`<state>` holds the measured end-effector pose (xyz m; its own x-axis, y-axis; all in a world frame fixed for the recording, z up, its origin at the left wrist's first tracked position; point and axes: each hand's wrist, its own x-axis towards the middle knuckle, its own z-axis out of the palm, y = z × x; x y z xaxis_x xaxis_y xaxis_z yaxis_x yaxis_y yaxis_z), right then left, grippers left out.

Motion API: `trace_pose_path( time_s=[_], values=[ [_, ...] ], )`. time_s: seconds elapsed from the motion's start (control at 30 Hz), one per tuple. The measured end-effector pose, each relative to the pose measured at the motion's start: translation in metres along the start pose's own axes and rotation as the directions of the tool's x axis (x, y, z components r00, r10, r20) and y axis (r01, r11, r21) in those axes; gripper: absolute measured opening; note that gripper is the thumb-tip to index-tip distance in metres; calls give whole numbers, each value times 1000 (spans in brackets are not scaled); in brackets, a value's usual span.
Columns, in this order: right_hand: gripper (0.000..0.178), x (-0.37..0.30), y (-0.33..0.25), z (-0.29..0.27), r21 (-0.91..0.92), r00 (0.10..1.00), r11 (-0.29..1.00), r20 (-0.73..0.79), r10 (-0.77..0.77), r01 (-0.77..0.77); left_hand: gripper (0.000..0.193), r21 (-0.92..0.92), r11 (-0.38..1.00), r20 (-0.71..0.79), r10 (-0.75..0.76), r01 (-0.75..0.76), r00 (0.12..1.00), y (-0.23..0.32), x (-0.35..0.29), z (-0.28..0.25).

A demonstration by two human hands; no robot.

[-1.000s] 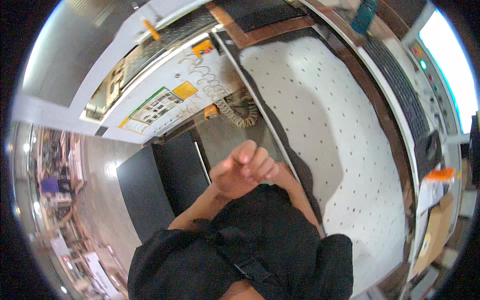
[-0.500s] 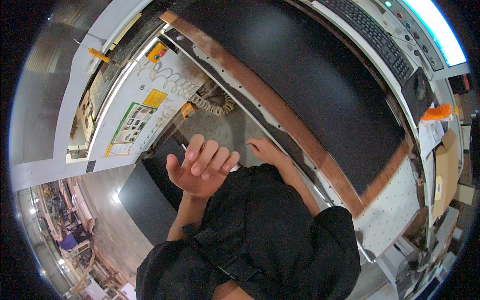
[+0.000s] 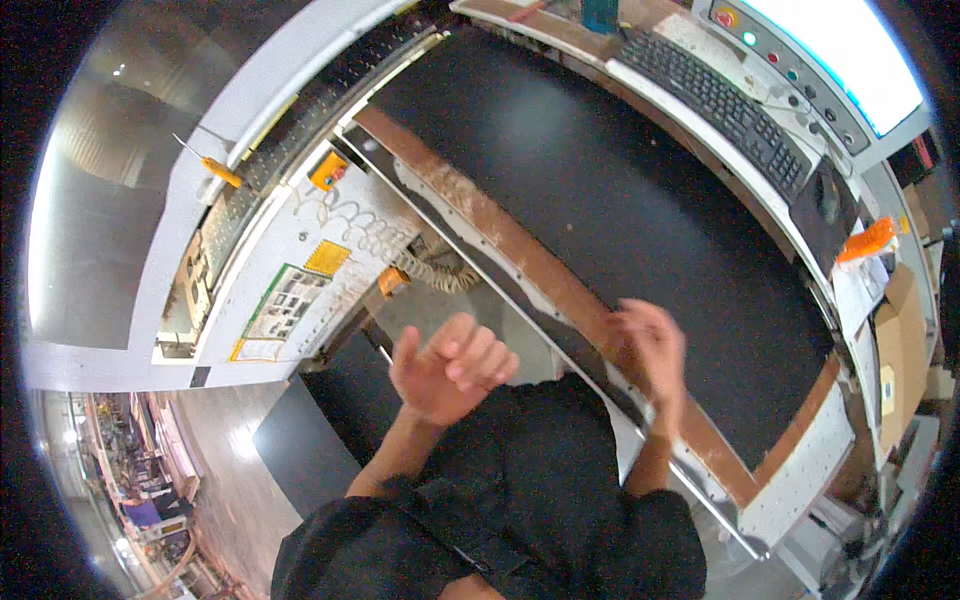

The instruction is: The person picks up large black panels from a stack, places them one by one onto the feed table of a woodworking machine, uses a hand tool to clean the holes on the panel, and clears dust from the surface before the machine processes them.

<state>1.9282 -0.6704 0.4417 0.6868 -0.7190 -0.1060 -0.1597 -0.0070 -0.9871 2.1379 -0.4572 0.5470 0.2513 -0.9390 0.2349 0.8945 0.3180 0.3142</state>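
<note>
My left hand (image 3: 450,370) hangs in the air in front of my black shirt, its fingers loosely bent, thumb apart, nothing in it. Raised above the near edge of the work surface, my right hand (image 3: 660,350) is smeared by motion; its fingers look loosely apart, and I see nothing in them. It is nearest to a large black panel (image 3: 600,200) lying flat. A brown strip (image 3: 500,232), dusty in places, runs along the panel's near side and right end. Whether the hand touches the strip or hovers over it, I cannot tell.
A keyboard (image 3: 715,105) and a bright screen (image 3: 850,60) stand beyond the panel. An orange-handled brush-like thing (image 3: 866,240) and cardboard (image 3: 903,340) are at the right. To the left are a white machine side with a coiled hose (image 3: 440,272) and a dark panel (image 3: 305,445) below.
My right hand has risen from beside my body to over the panel's near edge. My left hand shifts slightly right and down in the picture; the whole view has moved as well.
</note>
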Motion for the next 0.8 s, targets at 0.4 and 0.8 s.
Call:
trace_pose_path(
  time_s=[0.4,0.8],
  values=[
    [99,-245,195,-317,-262,228,285,-963,-146,-922,39,15,981,-68,-190,191,979,-32,51,-11],
    [84,-245,232,-365,46,-55,128,-996,-67,-991,36,235,895,-181,-344,380,922,-69,73,-34]
  ],
)
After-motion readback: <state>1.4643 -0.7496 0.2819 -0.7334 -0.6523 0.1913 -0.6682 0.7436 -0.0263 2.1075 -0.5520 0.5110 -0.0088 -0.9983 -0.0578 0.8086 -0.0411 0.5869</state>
